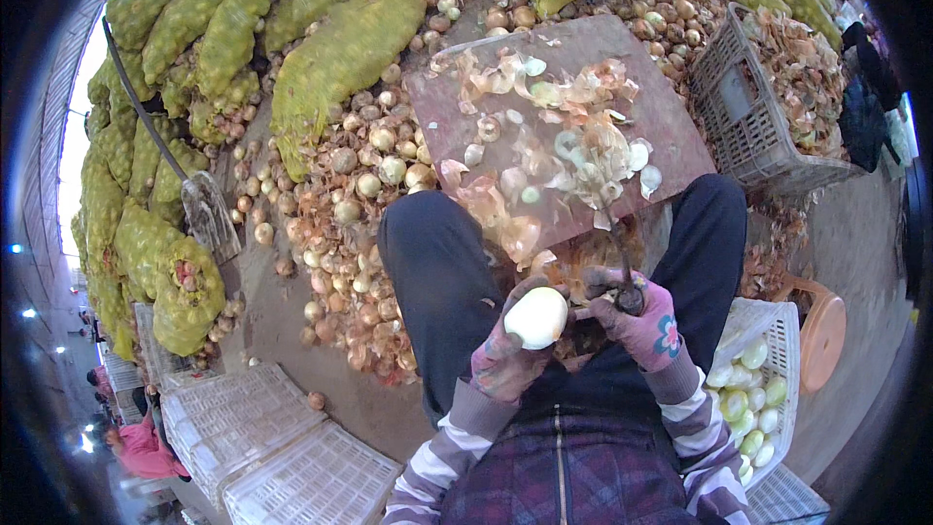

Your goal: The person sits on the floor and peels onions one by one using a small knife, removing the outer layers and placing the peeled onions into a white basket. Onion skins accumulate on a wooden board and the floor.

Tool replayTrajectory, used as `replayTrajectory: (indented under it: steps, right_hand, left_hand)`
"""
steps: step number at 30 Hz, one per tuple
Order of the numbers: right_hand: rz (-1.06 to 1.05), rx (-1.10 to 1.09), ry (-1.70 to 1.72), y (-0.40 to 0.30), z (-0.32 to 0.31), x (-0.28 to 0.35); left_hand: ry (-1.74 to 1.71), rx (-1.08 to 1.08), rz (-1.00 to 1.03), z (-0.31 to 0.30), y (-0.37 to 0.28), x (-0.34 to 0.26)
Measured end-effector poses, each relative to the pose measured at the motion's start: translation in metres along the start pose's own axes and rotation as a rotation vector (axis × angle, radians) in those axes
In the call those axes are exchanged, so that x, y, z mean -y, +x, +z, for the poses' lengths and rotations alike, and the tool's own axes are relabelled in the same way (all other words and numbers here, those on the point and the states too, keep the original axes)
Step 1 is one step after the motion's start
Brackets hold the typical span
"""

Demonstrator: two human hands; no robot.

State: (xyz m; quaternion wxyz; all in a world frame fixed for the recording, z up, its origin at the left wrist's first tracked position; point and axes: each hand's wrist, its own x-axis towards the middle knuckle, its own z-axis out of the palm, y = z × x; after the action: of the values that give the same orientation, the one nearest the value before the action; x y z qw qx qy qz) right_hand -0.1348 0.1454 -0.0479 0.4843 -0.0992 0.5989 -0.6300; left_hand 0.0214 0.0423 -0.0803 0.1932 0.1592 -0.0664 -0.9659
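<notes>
My left hand (519,350), in a soiled pink glove, is closed on a peeled white onion (536,318) above my lap. Close beside it, my right hand (641,321), gloved in pink with a blue flower, grips the dark handle end of a knife (620,255); its thin blade points away from me towards the board. Most of the grip is hidden by the fingers. Beyond my knees lies a worn reddish board (466,117), strewn with loose onion skins (496,211) and cut onion pieces (638,155).
Unpeeled onions (346,211) cover the floor at left. A basket of peeled onions (791,379) stands right, near an orange stool (824,335). A crate of skins (736,109), net sacks (342,51), a shovel (208,211) and white crates (233,423) surround me. A person (146,448) is far left.
</notes>
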Motion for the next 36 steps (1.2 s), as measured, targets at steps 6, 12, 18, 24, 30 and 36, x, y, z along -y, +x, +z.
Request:
replayTrajectory:
  steps: [6,12,18,24,30,36]
  right_hand:
    - [-0.275,0.003,-0.279,-0.003,0.007,-0.02]
    - [-0.626,-0.019,-0.735,-0.009,0.01,-0.009]
    - [-0.39,0.002,-0.542,-0.018,0.005,-0.021]
    - [-0.184,-0.004,-0.303,-0.007,0.01,-0.018]
    - [-0.108,0.016,-0.368,-0.008,0.007,-0.007]
    - [0.122,0.052,-0.237,-0.011,0.014,-0.004]
  left_hand:
    - [0.088,0.032,-0.019,-0.002,0.001,0.003]
    - [0.17,-0.058,0.043,-0.002,-0.002,0.004]
    - [0.148,-0.149,-0.017,-0.003,-0.007,0.002]
    - [0.239,-0.135,-0.004,-0.007,-0.005,0.005]
    - [0.228,-0.131,-0.014,-0.014,0.001,0.004]
    - [-0.079,-0.026,0.037,-0.013,-0.003,-0.01]
